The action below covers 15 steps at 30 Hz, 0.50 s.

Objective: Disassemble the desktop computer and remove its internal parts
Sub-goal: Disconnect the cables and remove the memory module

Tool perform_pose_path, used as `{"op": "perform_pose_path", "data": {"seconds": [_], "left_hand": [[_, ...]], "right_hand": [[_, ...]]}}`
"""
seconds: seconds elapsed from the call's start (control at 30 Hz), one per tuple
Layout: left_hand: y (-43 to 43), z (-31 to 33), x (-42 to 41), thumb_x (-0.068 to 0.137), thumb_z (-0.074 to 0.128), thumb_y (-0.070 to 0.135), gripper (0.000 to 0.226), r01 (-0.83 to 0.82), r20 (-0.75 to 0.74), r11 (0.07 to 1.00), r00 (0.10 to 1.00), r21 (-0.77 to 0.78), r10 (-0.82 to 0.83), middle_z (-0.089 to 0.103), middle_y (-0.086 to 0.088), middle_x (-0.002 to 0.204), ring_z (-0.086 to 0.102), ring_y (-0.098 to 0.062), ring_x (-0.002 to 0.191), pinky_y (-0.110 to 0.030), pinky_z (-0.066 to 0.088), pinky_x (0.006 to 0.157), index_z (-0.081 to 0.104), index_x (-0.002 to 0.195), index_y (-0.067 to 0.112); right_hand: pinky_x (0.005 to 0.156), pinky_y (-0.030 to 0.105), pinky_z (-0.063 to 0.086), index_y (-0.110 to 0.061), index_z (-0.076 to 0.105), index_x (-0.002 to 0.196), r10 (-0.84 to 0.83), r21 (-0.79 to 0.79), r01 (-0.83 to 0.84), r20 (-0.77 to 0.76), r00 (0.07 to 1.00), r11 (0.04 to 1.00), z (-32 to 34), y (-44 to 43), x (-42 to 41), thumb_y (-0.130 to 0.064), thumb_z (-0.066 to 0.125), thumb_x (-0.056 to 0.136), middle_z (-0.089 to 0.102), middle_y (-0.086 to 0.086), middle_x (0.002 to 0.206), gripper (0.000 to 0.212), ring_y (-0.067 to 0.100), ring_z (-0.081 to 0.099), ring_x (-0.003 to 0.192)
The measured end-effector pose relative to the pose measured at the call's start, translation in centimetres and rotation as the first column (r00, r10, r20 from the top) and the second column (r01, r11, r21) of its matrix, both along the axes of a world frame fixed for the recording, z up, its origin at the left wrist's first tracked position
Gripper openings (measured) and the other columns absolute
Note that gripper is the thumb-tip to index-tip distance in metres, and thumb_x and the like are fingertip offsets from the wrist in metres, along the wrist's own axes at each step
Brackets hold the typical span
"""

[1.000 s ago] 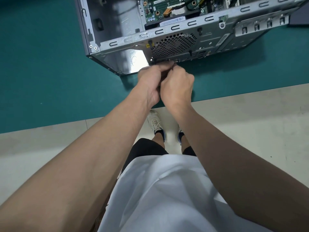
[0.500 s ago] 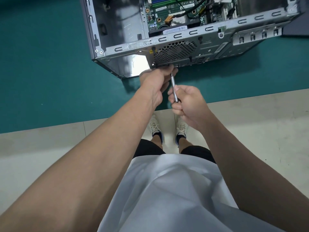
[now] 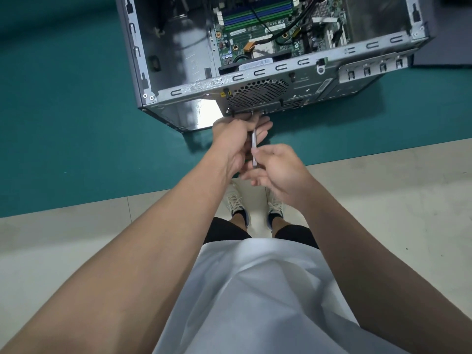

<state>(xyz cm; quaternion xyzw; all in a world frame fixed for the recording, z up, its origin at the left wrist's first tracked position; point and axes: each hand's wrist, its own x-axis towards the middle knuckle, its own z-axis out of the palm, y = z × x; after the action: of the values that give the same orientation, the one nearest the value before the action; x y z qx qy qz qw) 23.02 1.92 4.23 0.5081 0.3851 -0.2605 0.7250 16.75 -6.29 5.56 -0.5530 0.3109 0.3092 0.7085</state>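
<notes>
An open grey desktop case (image 3: 163, 97) lies on a teal mat, its green motherboard (image 3: 258, 26) and black cables exposed. The rear panel with a round fan grille (image 3: 256, 94) faces me. My left hand (image 3: 235, 139) is up against the panel's lower edge below the grille, fingers curled around the tip end of a thin silver screwdriver (image 3: 253, 146). My right hand (image 3: 278, 169) pinches the tool's lower end between thumb and fingers, its other fingers loosely spread. The tool's tip is hidden by my left hand.
The teal mat (image 3: 63, 123) ends at a pale tiled floor (image 3: 383, 187) where my feet stand. A dark flat panel (image 3: 444, 47) lies at the far right beside the case. Expansion slot brackets (image 3: 373, 69) stick out on the right of the rear panel.
My hands were clasped together at the panel; my right hand has drawn back toward me along the screwdriver shaft, and its fingers have loosened. The view has shifted, showing more of the case interior.
</notes>
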Motion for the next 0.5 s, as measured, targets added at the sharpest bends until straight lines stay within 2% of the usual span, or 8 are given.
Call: {"op": "perform_pose_path", "data": {"seconds": [0.07, 0.13, 0.2, 0.27, 0.33, 0.4, 0.47, 0.5], "left_hand": [[0.06, -0.15, -0.01, 0.095, 0.052, -0.005, 0.01, 0.013, 0.003, 1.0, 1.0, -0.019, -0.013, 0.073, -0.011, 0.081, 0.073, -0.021, 0.074, -0.022, 0.057, 0.065, 0.061, 0.093, -0.002], [-0.01, -0.04, -0.21, 0.093, 0.056, -0.003, 0.008, 0.037, 0.019, 0.999, 0.999, 0.018, -0.037, 0.073, -0.01, 0.081, 0.073, -0.02, 0.073, -0.024, 0.058, 0.065, 0.063, 0.092, -0.001], [-0.06, 0.17, -0.46, 0.084, 0.069, -0.002, 0.004, 0.075, 0.044, 0.991, 0.996, 0.114, -0.08, 0.072, -0.011, 0.076, 0.072, -0.02, 0.069, -0.026, 0.058, 0.061, 0.066, 0.086, -0.001], [-0.11, 0.22, -0.59, 0.078, 0.075, -0.004, 0.011, 0.103, 0.038, 0.975, 0.993, 0.196, -0.113, 0.07, -0.013, 0.074, 0.07, -0.021, 0.065, -0.028, 0.058, 0.059, 0.067, 0.086, -0.004], [-0.21, 0.33, -0.5, 0.082, 0.07, -0.007, 0.008, 0.073, 0.019, 0.979, 0.997, 0.19, -0.078, 0.069, -0.015, 0.074, 0.069, -0.02, 0.06, -0.027, 0.057, 0.055, 0.065, 0.088, -0.006], [-0.3, 0.57, -0.29, 0.088, 0.062, -0.008, 0.01, 0.033, 0.005, 0.991, 0.999, 0.13, -0.034, 0.069, -0.018, 0.076, 0.069, -0.02, 0.055, -0.026, 0.058, 0.052, 0.061, 0.098, -0.01], [-0.21, 0.57, -0.23, 0.092, 0.056, -0.008, 0.018, 0.025, 0.011, 0.998, 1.0, 0.062, -0.026, 0.069, -0.021, 0.08, 0.07, -0.022, 0.058, -0.028, 0.06, 0.059, 0.056, 0.109, -0.012], [-0.13, 0.54, -0.26, 0.093, 0.054, -0.008, 0.018, 0.028, 0.017, 0.999, 0.999, 0.028, -0.029, 0.069, -0.022, 0.083, 0.071, -0.024, 0.061, -0.03, 0.06, 0.063, 0.055, 0.11, -0.012]], "right_hand": [[0.047, 0.022, 0.046, 0.003, 0.057, 0.092, 0.034, -0.033, -0.034, 0.011, 0.999, 0.999, 0.17, -0.33, -0.08, -0.009, 0.044, 0.101, 0.062, 0.011, 0.069, 0.02, 0.015, 0.064, 0.053], [0.048, 0.023, 0.046, -0.002, 0.059, 0.081, 0.055, -0.234, -0.04, 0.055, 0.997, 0.971, 0.24, -0.14, -0.03, -0.007, 0.053, 0.096, 0.065, 0.01, 0.063, 0.017, 0.014, 0.062, 0.05], [0.051, 0.025, 0.05, -0.012, 0.059, 0.071, 0.104, -0.473, -0.058, 0.072, 0.992, 0.879, 0.22, 0.21, -0.02, -0.009, 0.061, 0.091, 0.067, 0.006, 0.058, 0.02, 0.013, 0.063, 0.047], [0.054, 0.025, 0.054, -0.015, 0.058, 0.068, 0.128, -0.571, -0.062, 0.076, 0.989, 0.819, 0.2, 0.3, -0.07, -0.011, 0.063, 0.089, 0.068, 0.007, 0.057, 0.022, 0.011, 0.063, 0.046], [0.058, 0.028, 0.056, -0.011, 0.06, 0.071, 0.094, -0.491, -0.047, 0.073, 0.993, 0.87, 0.29, 0.23, -0.12, -0.008, 0.061, 0.089, 0.068, 0.009, 0.06, 0.018, 0.015, 0.064, 0.05], [0.062, 0.031, 0.056, -0.002, 0.062, 0.079, 0.019, -0.251, -0.004, 0.059, 0.998, 0.968, 0.52, 0.0, 0.1, -0.006, 0.055, 0.094, 0.066, 0.012, 0.065, 0.017, 0.022, 0.067, 0.061], [0.058, 0.025, 0.055, 0.004, 0.059, 0.083, -0.048, 0.003, 0.048, 0.013, 0.999, 0.999, 0.85, -0.22, 0.18, -0.001, 0.047, 0.098, 0.064, 0.012, 0.065, 0.02, 0.024, 0.067, 0.063], [0.056, 0.023, 0.054, 0.005, 0.059, 0.082, -0.045, 0.018, 0.045, 0.014, 0.999, 0.999, 0.87, -0.26, 0.23, 0.002, 0.047, 0.097, 0.064, 0.011, 0.063, 0.02, 0.022, 0.067, 0.06]]}}
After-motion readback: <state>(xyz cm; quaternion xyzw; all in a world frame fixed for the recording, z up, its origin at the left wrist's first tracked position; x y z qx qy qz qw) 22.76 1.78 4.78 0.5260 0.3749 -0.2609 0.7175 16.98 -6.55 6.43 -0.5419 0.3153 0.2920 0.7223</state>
